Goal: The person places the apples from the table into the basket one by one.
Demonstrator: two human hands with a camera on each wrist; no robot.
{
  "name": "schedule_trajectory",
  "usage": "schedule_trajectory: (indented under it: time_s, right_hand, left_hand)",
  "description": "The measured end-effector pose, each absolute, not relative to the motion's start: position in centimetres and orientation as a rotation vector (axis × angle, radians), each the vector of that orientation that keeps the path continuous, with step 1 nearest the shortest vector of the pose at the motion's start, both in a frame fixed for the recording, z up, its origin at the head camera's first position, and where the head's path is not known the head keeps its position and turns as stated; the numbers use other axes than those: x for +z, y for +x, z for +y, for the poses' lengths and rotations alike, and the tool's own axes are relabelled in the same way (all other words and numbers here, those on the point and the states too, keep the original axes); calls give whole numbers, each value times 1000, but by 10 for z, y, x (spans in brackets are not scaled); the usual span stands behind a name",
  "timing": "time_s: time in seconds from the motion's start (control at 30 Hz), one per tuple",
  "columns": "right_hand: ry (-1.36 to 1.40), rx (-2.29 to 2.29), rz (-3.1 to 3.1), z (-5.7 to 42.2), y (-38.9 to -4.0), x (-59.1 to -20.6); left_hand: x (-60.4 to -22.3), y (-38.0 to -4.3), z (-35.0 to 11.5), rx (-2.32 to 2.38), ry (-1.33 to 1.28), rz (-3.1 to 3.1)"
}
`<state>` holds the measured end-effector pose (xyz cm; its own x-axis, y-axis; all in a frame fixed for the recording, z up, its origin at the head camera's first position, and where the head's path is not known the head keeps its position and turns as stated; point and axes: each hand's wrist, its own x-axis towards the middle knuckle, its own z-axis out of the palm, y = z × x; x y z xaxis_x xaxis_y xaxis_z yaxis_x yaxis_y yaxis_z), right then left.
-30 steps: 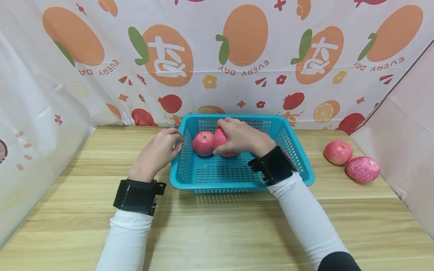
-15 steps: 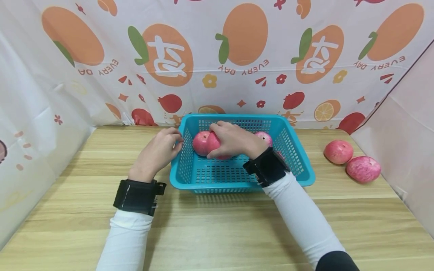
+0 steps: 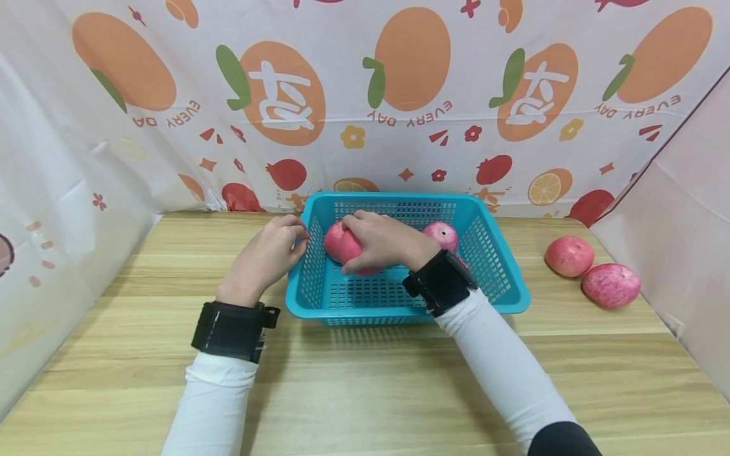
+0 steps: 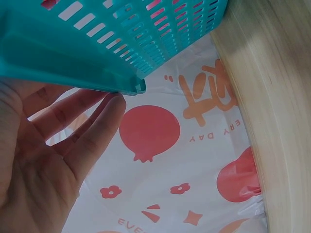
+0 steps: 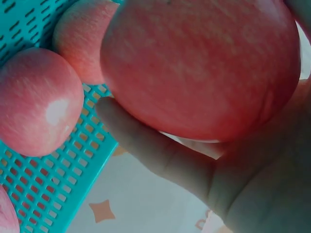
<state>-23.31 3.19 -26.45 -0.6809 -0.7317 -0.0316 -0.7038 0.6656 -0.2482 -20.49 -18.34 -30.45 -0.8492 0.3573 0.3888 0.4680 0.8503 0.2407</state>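
Observation:
My right hand grips a red apple over the left part of the teal plastic basket. That apple fills much of the right wrist view, with fingers curved round it. A second apple sits just behind it by the basket's left wall. Part of more red fruit shows below the hand, mostly hidden. My left hand is at the basket's left rim. In the left wrist view its fairly straight fingers touch the rim.
A pink, pale-streaked apple lies in the basket's back right. Two more pink-red fruits, one plain and one streaked, rest on the wooden table to the right. A fruit-printed curtain hangs behind the basket.
My right hand has moved left and slightly toward me with the apple, now overlapping the left apple in view. The streaked apple in the basket's back right has come into sight. The left hand stays still.

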Motion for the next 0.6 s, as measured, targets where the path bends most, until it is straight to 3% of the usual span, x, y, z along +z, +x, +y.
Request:
schedule_trajectory:
  time_s: [0.6]
  right_hand:
    - [-1236,-270,2700,18,-235,-273]
  left_hand:
    - [-303,-205,-184,-486,-638,-2696]
